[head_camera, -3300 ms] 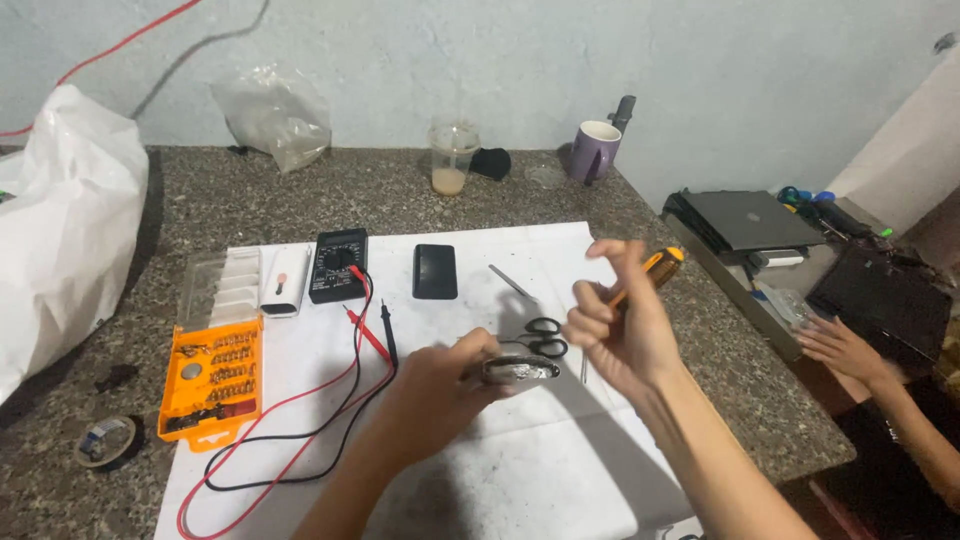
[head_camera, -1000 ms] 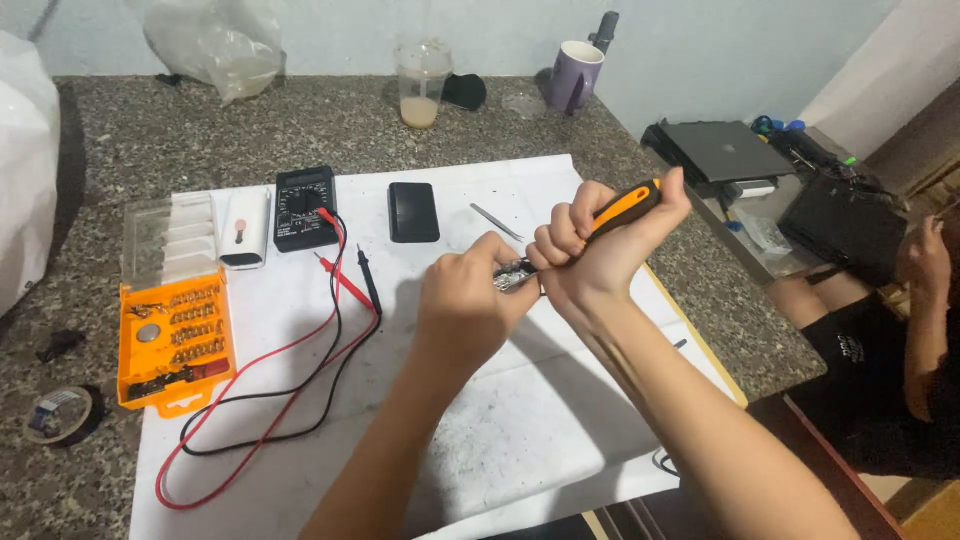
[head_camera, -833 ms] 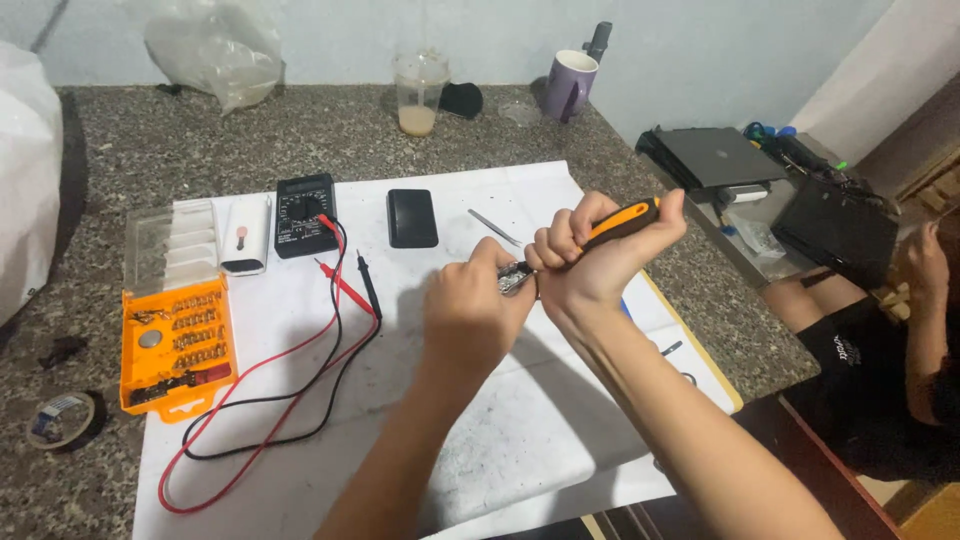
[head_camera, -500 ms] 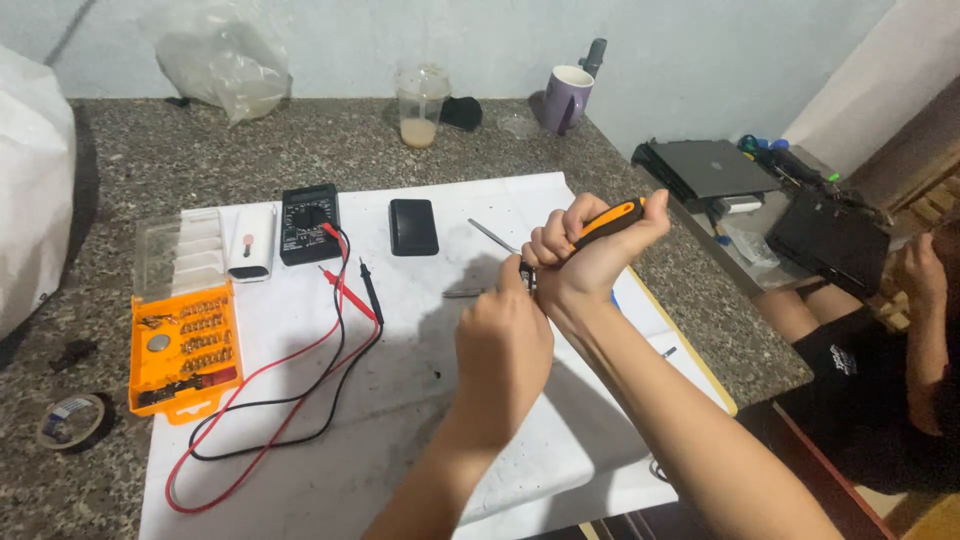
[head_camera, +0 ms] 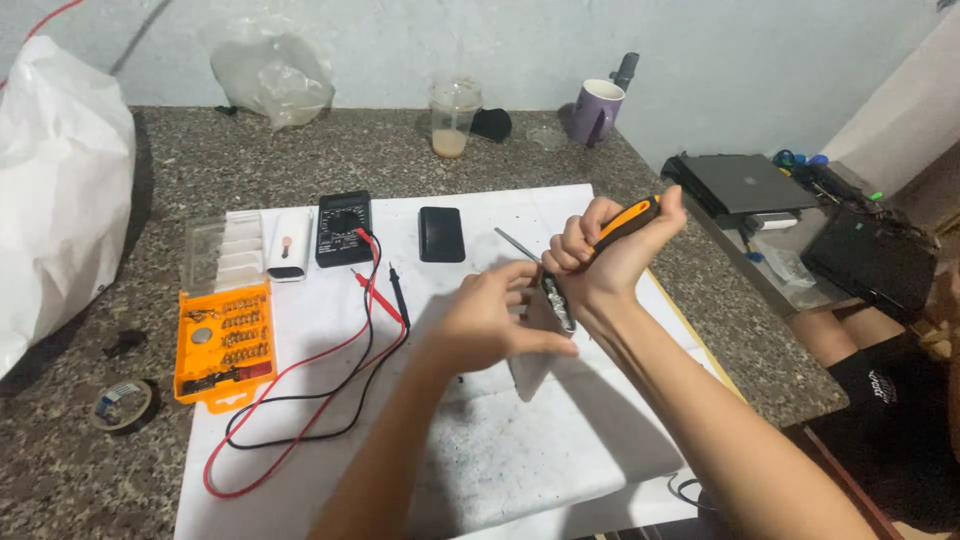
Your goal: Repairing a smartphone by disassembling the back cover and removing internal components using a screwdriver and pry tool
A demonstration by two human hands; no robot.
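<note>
Overhead, right hand (head_camera: 610,255) fisted round orange-handled screwdriver (head_camera: 628,222), left hand (head_camera: 490,325) pinching small device (head_camera: 558,301)

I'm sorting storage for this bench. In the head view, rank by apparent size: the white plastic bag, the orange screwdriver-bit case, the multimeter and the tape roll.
1. White plastic bag, by far the largest.
2. Orange screwdriver-bit case.
3. Multimeter, though it lies farther from the camera, so this gap is unsure.
4. Tape roll, the smallest.

One head-worn camera looks down, close, over the granite table (head_camera: 120,460) toward the wall.
</note>
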